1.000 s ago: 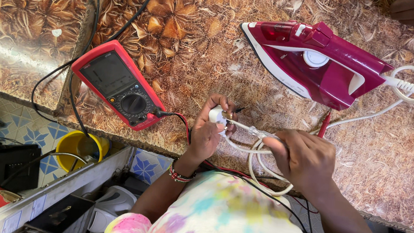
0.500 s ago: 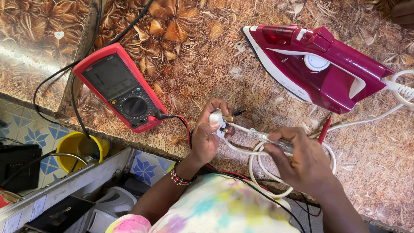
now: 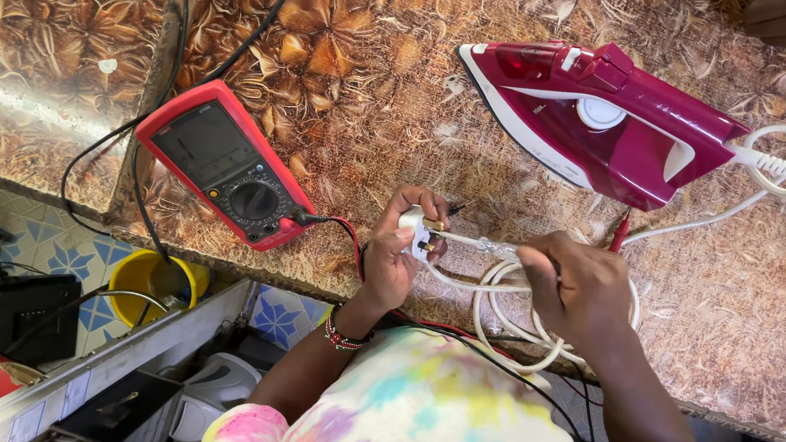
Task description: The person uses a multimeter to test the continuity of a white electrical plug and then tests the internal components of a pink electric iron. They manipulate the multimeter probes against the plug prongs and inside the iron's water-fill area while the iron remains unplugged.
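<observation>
A white plug (image 3: 414,232) sits pinched in the left hand (image 3: 397,255) above the front edge of the patterned worktop (image 3: 404,89), while the right hand (image 3: 577,289) grips a clear-handled screwdriver (image 3: 490,247) whose tip meets it. Coiled white cord (image 3: 507,331) lies beneath; a maroon iron (image 3: 610,126) and a red meter (image 3: 223,163) rest nearby.

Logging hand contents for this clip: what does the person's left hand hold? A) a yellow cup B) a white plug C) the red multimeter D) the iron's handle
B: the left hand grips the white plug over the table edge, while the multimeter and iron lie untouched on the countertop.
</observation>
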